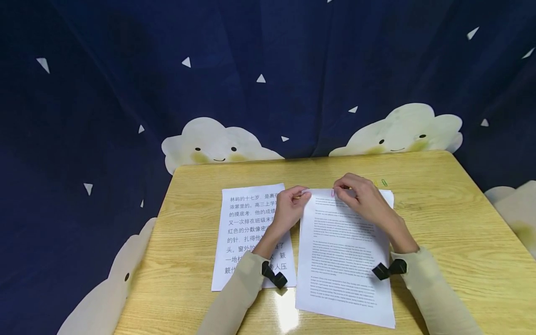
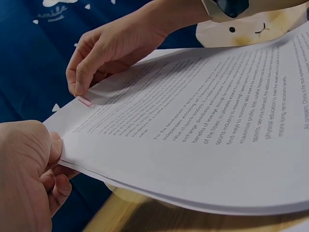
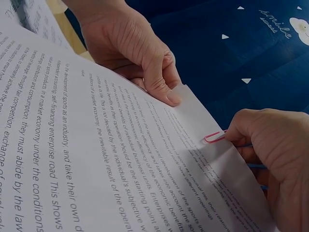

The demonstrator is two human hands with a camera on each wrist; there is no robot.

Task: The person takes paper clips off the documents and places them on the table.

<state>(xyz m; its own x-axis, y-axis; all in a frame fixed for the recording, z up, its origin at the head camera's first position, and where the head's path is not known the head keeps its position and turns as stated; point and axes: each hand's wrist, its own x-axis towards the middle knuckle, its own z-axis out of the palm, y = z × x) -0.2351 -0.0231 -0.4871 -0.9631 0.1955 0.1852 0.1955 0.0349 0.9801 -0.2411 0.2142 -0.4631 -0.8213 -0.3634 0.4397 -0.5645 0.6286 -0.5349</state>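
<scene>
A stack of printed sheets (image 1: 343,260) is raised at its top edge, its small lines of text facing up. My left hand (image 1: 289,209) pinches the top left corner, thumb on the printed side. At the same edge, further right, my right hand (image 1: 368,200) pinches a pink paper clip (image 3: 215,137) between thumb and fingers. The clip's rounded end lies over the front of the top sheet; its other end is hidden by my fingertips. Thin blue strips show between the right fingers in the right wrist view; I cannot tell what they are.
Under my left forearm lies another sheet (image 1: 247,223) with large Chinese characters. A green paper clip (image 1: 384,183) and a yellow one (image 1: 375,183) lie beyond the stack on the wooden table (image 1: 188,209). A dark blue curtain (image 1: 251,107) hangs behind the table.
</scene>
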